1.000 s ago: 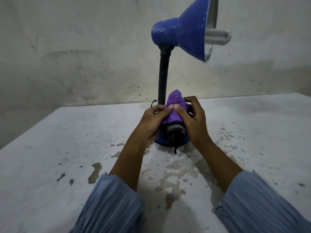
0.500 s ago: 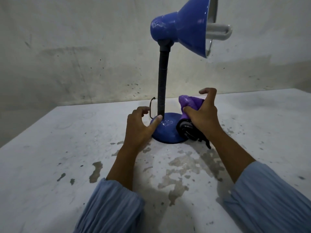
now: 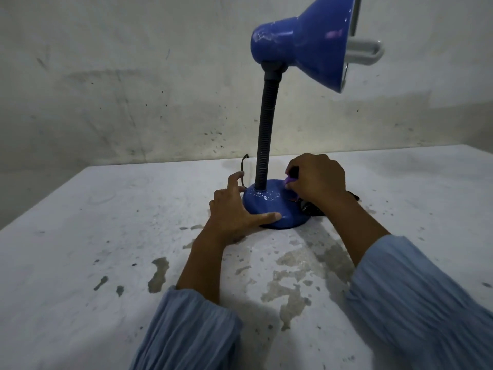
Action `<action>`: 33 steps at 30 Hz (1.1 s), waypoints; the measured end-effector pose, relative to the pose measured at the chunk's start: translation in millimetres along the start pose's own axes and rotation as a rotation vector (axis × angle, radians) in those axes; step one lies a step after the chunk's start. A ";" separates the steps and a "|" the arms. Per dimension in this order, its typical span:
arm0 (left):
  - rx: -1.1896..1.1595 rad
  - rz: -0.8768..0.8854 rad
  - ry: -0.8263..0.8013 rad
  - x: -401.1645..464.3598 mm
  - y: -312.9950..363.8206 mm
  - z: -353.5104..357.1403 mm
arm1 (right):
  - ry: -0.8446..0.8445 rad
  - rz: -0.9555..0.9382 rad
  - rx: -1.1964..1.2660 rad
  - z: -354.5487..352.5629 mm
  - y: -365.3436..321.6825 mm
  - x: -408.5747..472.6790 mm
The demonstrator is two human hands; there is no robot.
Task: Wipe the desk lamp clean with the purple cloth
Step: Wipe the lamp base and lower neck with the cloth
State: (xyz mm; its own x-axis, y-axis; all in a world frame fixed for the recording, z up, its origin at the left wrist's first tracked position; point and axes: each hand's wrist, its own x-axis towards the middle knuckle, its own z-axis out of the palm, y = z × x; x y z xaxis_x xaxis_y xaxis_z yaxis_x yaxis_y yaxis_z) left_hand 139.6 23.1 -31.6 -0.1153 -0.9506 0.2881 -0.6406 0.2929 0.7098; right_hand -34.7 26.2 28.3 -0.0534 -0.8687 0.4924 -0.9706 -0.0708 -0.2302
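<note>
White table [image 3: 80, 236] | left hand [image 3: 234, 209] steadies lamp base [image 3: 269, 206] | right hand [image 3: 317, 177] presses purple cloth [image 3: 289, 180]

Open tabletop [image 3: 93, 236] left of the desk lamp [image 3: 274, 206], left hand [image 3: 234, 209] against the base's near-left rim, right hand [image 3: 317, 180] over its right side, gooseneck [image 3: 265, 134] rising between, shade [image 3: 306, 44] overhanging the right, wall [image 3: 133, 76] close behind
</note>
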 end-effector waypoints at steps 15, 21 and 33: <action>-0.071 0.028 -0.099 0.4 -1.2 -6.0 | -0.064 0.126 0.074 -2.0 -6.3 3.4; -0.254 0.022 0.074 0.3 -1.9 -11.7 | -0.320 -0.047 0.335 -4.4 -29.5 -0.9; -0.222 -0.046 0.287 7.6 -8.6 -18.0 | -0.211 -0.043 0.177 1.1 -31.5 -5.4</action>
State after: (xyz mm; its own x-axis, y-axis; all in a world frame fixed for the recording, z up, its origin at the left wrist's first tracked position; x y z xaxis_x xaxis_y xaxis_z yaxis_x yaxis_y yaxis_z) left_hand 157.9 15.2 -24.0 0.1477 -0.9051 0.3987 -0.4558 0.2955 0.8396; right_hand -3.6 32.6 31.9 0.0552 -0.9445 0.3238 -0.9137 -0.1785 -0.3650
